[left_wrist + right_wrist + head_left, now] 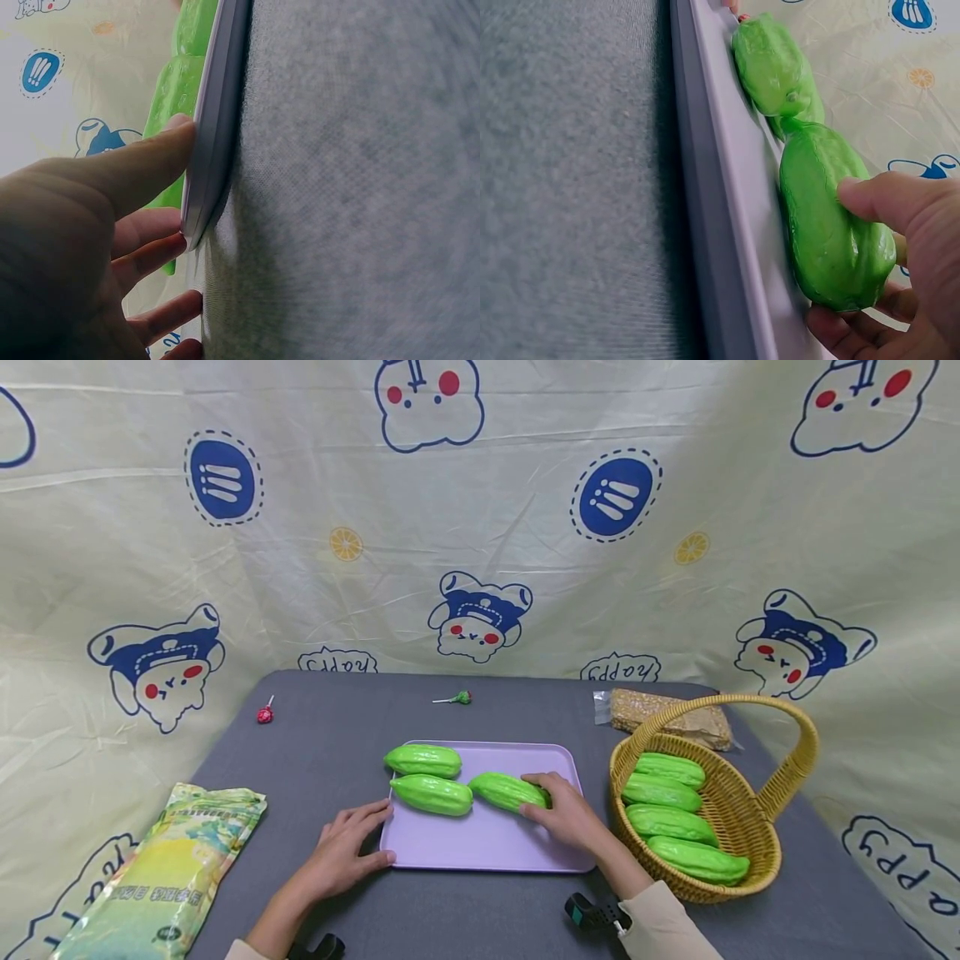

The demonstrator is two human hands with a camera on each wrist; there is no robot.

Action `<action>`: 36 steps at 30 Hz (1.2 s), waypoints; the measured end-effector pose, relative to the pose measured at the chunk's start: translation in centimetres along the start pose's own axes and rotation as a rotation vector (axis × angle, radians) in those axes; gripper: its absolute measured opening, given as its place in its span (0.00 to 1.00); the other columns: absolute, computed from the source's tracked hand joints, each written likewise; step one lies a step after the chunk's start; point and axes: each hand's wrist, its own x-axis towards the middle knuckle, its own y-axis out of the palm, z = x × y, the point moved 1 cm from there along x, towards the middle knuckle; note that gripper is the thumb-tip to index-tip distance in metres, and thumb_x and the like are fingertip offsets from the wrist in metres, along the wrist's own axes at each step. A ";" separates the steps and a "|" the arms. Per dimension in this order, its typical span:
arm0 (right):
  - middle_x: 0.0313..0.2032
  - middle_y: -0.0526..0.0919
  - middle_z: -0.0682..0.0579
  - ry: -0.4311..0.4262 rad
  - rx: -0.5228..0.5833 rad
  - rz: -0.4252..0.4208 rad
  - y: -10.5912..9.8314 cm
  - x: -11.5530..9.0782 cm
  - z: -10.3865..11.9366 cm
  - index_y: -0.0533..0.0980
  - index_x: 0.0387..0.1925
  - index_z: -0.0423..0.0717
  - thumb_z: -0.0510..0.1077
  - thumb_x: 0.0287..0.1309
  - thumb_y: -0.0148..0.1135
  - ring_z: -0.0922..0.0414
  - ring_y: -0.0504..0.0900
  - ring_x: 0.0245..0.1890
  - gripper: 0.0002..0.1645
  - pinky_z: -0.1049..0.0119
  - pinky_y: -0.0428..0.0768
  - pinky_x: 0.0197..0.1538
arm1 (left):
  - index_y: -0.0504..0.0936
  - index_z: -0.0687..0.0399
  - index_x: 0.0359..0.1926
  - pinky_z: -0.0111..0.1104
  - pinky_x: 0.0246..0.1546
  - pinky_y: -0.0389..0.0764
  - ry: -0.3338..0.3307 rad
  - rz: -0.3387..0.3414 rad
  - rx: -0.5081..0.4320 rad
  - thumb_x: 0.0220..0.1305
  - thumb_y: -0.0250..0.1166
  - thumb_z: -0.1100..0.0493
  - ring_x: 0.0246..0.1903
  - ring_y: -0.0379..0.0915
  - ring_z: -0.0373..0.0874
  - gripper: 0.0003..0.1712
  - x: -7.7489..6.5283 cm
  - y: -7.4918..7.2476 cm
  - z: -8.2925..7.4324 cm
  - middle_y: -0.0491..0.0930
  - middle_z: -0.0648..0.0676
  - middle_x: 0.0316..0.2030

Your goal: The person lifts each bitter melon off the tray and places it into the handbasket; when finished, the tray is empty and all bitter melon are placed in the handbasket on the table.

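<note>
On a light purple tray [480, 847] lie three bright green, ridged gourds. Two of them, an upper gourd [423, 761] and a lower gourd [431, 795], lie side by side at its left, their ends at the tray's edge. My right hand [562, 810] grips the third gourd [504, 791] by its right end, thumb on one side and fingers around the other; in the right wrist view this gourd [832, 217] lies on or just above the tray. My left hand [347, 852] touches the tray's left edge, its thumb and fingertips against the rim [201, 172].
A wicker basket [750, 835] with several gourds stands right of the tray. Behind it lies a clear bag of grain [667, 714]. A red lollipop [265, 714] and a green lollipop [463, 697] lie at the back. A yellow-green packet [172, 877] lies at the left.
</note>
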 end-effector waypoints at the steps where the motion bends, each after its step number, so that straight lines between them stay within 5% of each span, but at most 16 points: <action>1: 0.45 0.81 0.46 -0.005 0.001 -0.001 0.0 -0.1 0.0 0.76 0.55 0.44 0.46 0.51 0.67 0.54 0.77 0.45 0.28 0.58 0.72 0.50 | 0.72 0.51 0.63 0.47 0.49 0.62 0.001 0.000 0.000 0.54 0.68 0.45 0.60 0.62 0.53 0.36 0.0 0.0 0.0 0.68 0.50 0.65; 14: 0.45 0.82 0.47 -0.049 -0.031 -0.109 -1.5 -1.7 1.3 0.76 0.54 0.45 0.47 0.49 0.69 0.54 0.78 0.43 0.28 0.59 0.73 0.46 | 0.72 0.51 0.63 0.49 0.50 0.62 0.007 -0.003 -0.010 0.54 0.68 0.45 0.60 0.62 0.53 0.36 0.0 0.0 0.0 0.68 0.51 0.65; 23: 0.42 0.81 0.50 -0.059 0.004 -0.163 -3.0 -3.3 2.5 0.77 0.53 0.46 0.46 0.47 0.72 0.63 0.74 0.35 0.28 0.72 0.73 0.37 | 0.72 0.51 0.63 0.47 0.49 0.62 0.005 -0.001 -0.001 0.54 0.68 0.45 0.60 0.62 0.54 0.36 0.0 0.0 0.1 0.68 0.51 0.65; 36: 0.42 0.79 0.54 -0.085 -0.017 -0.229 -6.1 -6.1 3.4 0.76 0.54 0.46 0.46 0.47 0.72 0.68 0.70 0.34 0.29 0.71 0.73 0.36 | 0.72 0.51 0.62 0.47 0.49 0.62 0.012 -0.014 0.002 0.54 0.68 0.46 0.60 0.62 0.53 0.36 0.0 0.1 0.1 0.69 0.51 0.65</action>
